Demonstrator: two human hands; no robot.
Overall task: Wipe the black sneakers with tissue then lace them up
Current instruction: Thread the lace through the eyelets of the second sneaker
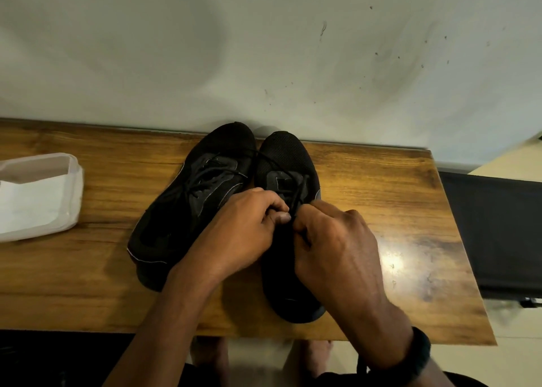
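Two black sneakers sit side by side on the wooden table, toes pointing to the far edge by the pale wall. The left sneaker leans with its heel angled to the near left, and its laces are threaded across the tongue. The right sneaker stands straight just beside it, the two toes almost touching. Both hands meet over the middle of the right sneaker. The left hand has its fingers curled in, thumb and fingertips pinched together on the black lace. The right hand is also curled tight, its fingers closed on the same lace right next to the left thumb. From the pinch the lace runs up towards the far eyelets. A dark wristband circles the right wrist. At the far left of the table lies a clear plastic pack of white tissue, well apart from the sneakers. A dark flat object stands beyond the table's right edge.
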